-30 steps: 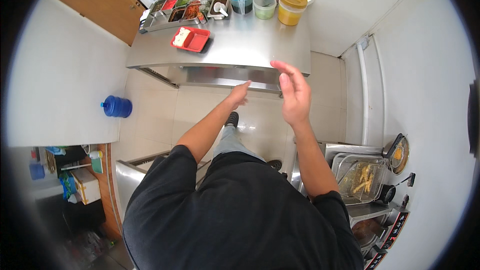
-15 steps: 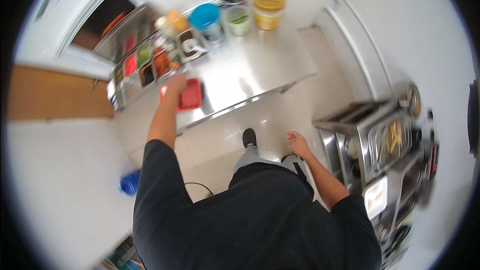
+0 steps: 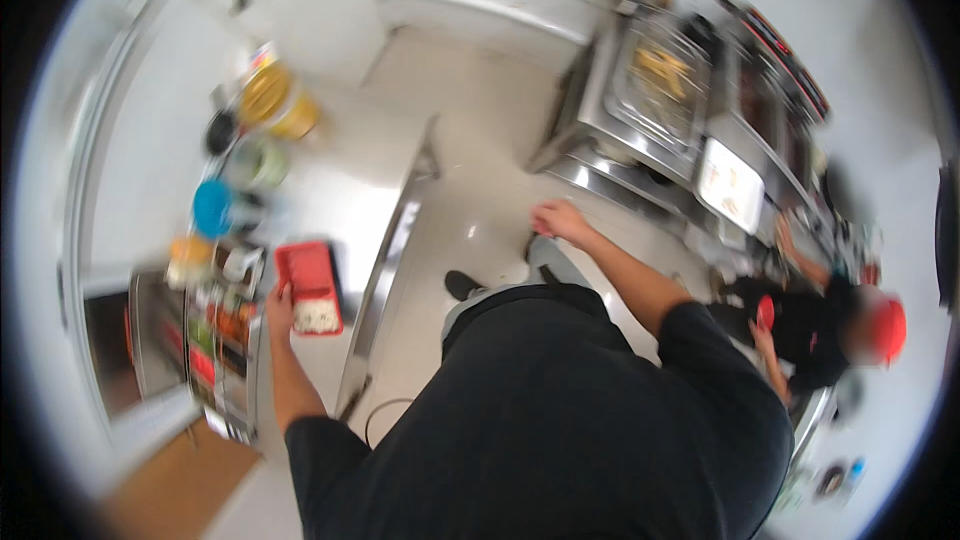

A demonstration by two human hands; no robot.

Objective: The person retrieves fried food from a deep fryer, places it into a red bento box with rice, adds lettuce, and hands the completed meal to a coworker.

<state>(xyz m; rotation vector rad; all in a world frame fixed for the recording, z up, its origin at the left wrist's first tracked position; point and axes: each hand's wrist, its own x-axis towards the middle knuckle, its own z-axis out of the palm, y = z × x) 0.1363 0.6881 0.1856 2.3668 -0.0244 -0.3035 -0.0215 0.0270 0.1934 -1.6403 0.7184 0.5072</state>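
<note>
My left hand [image 3: 281, 307] grips the left edge of a red compartment tray [image 3: 303, 264]. White, rice-like food [image 3: 317, 316] fills the compartment nearest me; the far compartments look bare. The tray is at the steel worktable's [image 3: 365, 210] near side, and I cannot tell whether it rests on the top or is lifted off it. Out over the floor, my right hand [image 3: 560, 219] hangs away from the table with no object visible in it. Its fingers are bent and blurred.
Left of the tray stand food pans [image 3: 222, 335], a blue-lidded container [image 3: 211, 208] and a yellow bucket [image 3: 275, 105]. A steel counter at right bears a pan of yellow food [image 3: 660, 70] and a white tray [image 3: 729, 185]. Beyond, a red-capped person [image 3: 815, 325] holds something red [image 3: 765, 312].
My view has swung to the right, bringing the other person into sight. My left hand, earlier reaching over the tray, now holds its edge. My right hand stays off the table.
</note>
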